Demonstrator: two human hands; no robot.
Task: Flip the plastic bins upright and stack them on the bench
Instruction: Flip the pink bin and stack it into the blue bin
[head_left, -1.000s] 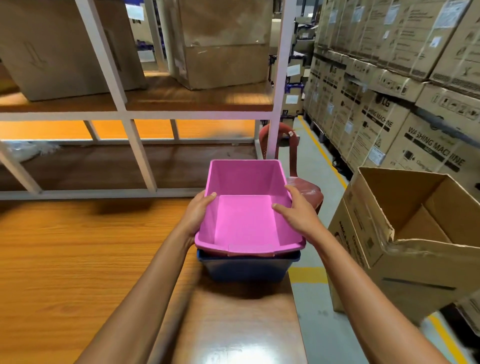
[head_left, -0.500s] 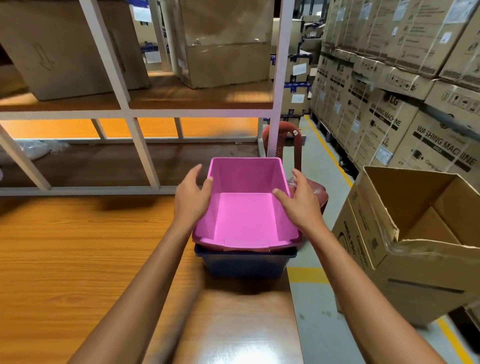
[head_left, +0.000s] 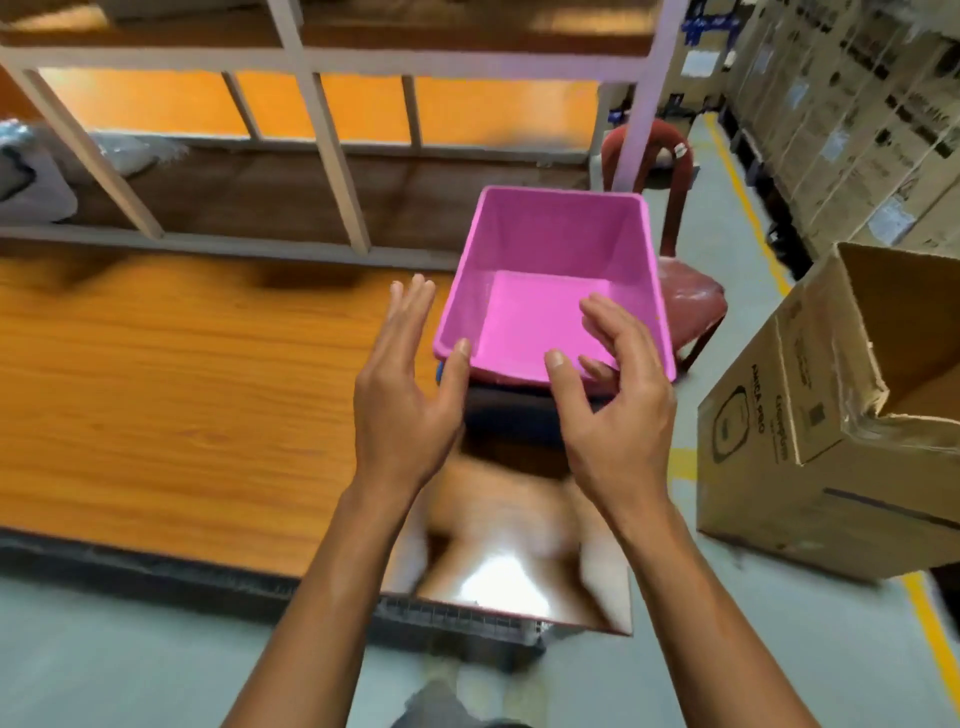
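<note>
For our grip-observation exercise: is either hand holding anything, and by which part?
Nothing is held. The left hand and right hand are open near the pink bin, which sits on the blue bin.

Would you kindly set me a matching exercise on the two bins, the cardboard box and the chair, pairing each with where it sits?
Things:
1. pink bin
2. dark blue bin
3. cardboard box
4. plastic chair

Places:
A. far right, top flaps open
B. top of the stack, upright
C. bottom of the stack
D. just beyond the stack

Pairs: 1-B, 2-C, 3-A, 4-D
</note>
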